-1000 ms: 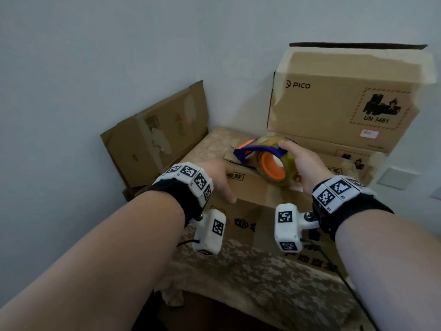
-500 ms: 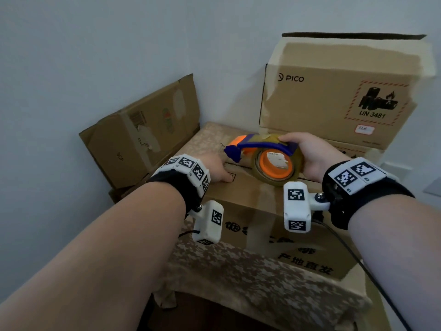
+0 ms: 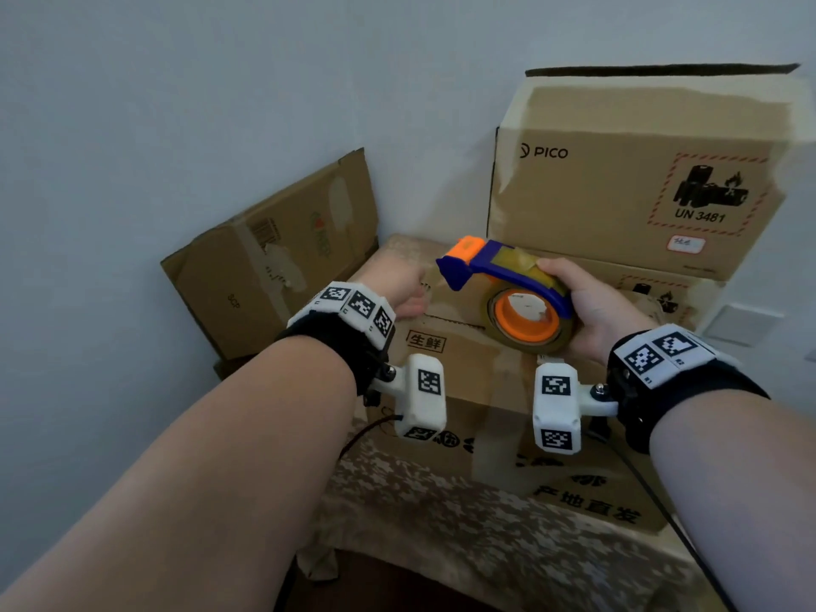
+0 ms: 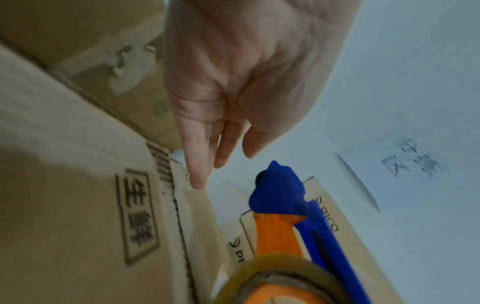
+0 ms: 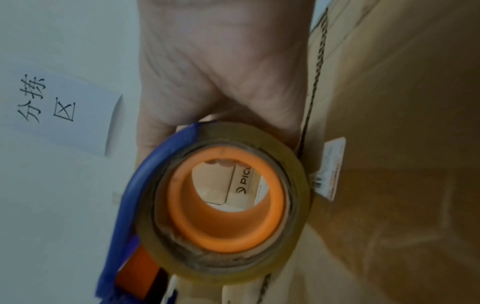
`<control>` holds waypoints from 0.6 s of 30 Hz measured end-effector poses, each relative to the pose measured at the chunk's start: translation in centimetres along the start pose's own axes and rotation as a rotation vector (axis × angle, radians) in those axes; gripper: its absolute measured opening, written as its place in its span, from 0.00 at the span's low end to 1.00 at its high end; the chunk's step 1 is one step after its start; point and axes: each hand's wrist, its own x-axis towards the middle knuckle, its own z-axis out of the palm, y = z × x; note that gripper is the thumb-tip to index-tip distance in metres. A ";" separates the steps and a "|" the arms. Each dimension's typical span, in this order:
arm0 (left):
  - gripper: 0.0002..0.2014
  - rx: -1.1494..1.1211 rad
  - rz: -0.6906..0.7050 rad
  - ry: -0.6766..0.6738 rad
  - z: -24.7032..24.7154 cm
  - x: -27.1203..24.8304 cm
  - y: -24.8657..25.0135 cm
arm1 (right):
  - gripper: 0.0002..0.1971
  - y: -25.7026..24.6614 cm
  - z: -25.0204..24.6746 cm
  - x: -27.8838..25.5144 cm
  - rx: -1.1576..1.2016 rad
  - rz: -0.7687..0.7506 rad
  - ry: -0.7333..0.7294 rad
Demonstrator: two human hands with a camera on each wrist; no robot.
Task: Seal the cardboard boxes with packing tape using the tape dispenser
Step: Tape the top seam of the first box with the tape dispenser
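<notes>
A blue and orange tape dispenser (image 3: 512,289) with a roll of clear tape (image 5: 228,197) is gripped by my right hand (image 3: 591,302), held just above the top of the front cardboard box (image 3: 463,377). Its blue nose (image 4: 278,191) points left. My left hand (image 3: 397,289) reaches over the box top at the far left, fingers (image 4: 197,170) straight, one fingertip touching the flap edge by the centre seam (image 4: 179,216). A strip of tape runs down the box's front face (image 3: 494,435).
Two stacked PICO boxes (image 3: 618,183) stand behind on the right. A worn cardboard box (image 3: 273,258) leans against the wall at the left. A patterned cloth (image 3: 441,514) covers the table below the front box. A paper sign (image 5: 59,107) hangs on the wall.
The dispenser has lifted slightly and shifted left over the box top. My left hand has slid further forward along the box's far left edge.
</notes>
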 end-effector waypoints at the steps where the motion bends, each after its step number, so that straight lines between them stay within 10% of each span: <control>1: 0.11 -0.166 -0.065 -0.041 0.3 -0.2 0.0 | 0.20 0.0 -0.1 0.0 -0.012 -0.002 -0.006; 5: 0.23 -0.407 -0.189 -0.172 1.0 -0.3 0.0 | 0.16 0.1 -0.4 -0.1 -0.043 -0.012 -0.015; 18: 0.04 -0.342 -0.091 0.087 -0.1 1.4 -0.2 | 0.21 -0.7 0.3 -0.1 -0.299 -0.230 -0.042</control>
